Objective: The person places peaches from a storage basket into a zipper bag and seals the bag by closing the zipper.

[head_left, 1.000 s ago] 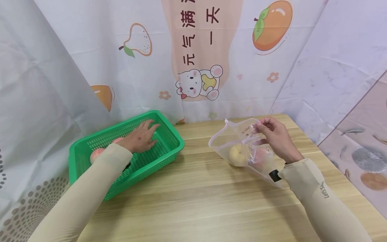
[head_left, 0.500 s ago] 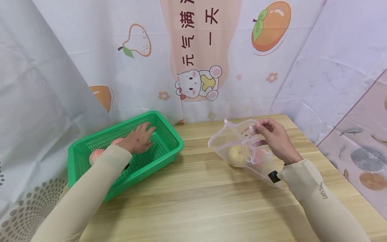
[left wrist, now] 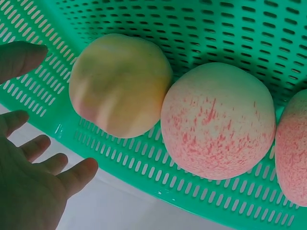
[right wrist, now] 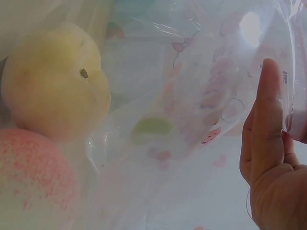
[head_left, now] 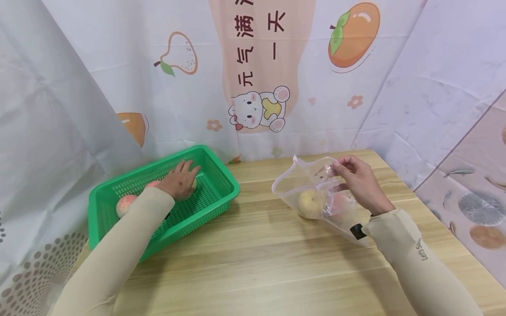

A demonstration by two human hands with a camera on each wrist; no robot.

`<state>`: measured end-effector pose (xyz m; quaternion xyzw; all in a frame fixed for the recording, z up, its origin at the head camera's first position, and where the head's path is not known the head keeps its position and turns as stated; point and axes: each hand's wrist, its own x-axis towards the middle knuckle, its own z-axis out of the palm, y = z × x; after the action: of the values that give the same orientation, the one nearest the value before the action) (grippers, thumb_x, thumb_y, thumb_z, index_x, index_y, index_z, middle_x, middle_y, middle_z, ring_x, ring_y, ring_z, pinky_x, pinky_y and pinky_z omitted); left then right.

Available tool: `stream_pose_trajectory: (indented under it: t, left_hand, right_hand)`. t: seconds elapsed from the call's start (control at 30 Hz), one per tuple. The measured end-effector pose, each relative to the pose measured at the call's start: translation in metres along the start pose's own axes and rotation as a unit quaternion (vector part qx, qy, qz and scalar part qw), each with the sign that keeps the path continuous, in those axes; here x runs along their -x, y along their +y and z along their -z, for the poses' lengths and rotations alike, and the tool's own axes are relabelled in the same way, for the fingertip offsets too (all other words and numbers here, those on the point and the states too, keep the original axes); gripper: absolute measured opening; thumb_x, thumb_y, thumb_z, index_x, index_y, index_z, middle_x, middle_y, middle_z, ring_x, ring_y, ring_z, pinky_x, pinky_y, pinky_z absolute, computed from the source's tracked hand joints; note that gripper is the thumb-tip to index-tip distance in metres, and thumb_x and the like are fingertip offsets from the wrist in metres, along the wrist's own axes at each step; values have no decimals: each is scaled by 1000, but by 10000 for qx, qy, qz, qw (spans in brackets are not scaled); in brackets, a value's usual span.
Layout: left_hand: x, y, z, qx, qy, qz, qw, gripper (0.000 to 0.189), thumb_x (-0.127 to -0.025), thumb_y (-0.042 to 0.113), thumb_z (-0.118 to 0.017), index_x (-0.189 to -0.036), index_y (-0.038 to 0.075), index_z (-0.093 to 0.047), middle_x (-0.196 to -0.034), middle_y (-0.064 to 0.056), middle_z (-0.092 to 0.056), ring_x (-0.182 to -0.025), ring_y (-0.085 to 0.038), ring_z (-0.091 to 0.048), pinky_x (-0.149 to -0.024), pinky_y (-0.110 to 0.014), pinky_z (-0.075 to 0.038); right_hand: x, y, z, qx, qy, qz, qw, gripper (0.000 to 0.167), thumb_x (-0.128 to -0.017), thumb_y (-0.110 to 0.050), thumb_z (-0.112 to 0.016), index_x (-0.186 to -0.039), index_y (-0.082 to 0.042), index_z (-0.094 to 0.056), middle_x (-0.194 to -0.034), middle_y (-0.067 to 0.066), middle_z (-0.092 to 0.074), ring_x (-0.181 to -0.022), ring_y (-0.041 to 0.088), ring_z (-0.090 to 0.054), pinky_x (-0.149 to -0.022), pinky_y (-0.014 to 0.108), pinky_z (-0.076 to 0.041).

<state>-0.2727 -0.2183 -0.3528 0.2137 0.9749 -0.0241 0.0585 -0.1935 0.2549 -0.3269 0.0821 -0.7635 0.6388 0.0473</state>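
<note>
In the head view my left hand [head_left: 178, 182] is inside the green basket [head_left: 233, 186], over its middle. A yellow lobed fruit [head_left: 194, 183] shows beside its fingers. The left wrist view has the hand's fingers spread, apart from the yellow lobed fruit [left wrist: 120, 86]; a pink-speckled, peach-like fruit [left wrist: 218, 122] lies against that fruit. At the table's right, my right hand [head_left: 361, 184] pinches the rim of a clear zip bag [head_left: 284, 186] between thumb and fingers. The bag's mouth gapes. Inside it are a yellow fruit [head_left: 310, 202] and a pink fruit [head_left: 341, 205].
More pink fruits, among them one at the basket's left end [head_left: 125, 205], lie partly hidden by the left arm. Wooden tabletop [head_left: 253, 254] spans between basket and bag. A printed curtain [head_left: 189, 109] hangs behind the table.
My left hand has drawn back slightly to the left in the basket, and the yellow fruit now shows by its fingers. The right hand and bag have hardly moved.
</note>
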Motion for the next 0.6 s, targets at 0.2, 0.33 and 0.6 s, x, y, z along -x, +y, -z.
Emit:
stream_pose_trajectory:
  t: [0.2,0.33,0.6]
  left_hand:
    - [0,-2,-3,-108,35,0,9999,66,-98,12,-60,-153,-2,-28,-154,-35,-16,-142,-57,-14,-106,-69,-30]
    - [0,-2,-6,-202,14,62,9998,61,-100,11,-52,-154,-2,-27,-155,-36,-14,-142,-57,-14,-106,-69,-31]
    - [1,-1,-20,-565,158,139,9982,57,-101,1,-51,-154,0,-29,-157,-36,-13,-142,-56,-16,-104,-66,-35]
  right_hand:
    - [1,0,-1,-12,18,28,10000,22,-104,-21,-54,-108,1,-51,-96,-4,-64,-87,7,-65,-64,31,-60]
    - [2,0,-1,98,58,-30,9999,23,-104,-23,-55,-108,0,-51,-96,-3,-63,-87,7,-65,-66,32,-60]
    - [2,0,0,145,78,-24,9999,24,-104,-24,-55,-108,-1,-51,-96,-4,-63,-87,7,-65,-66,32,-60]
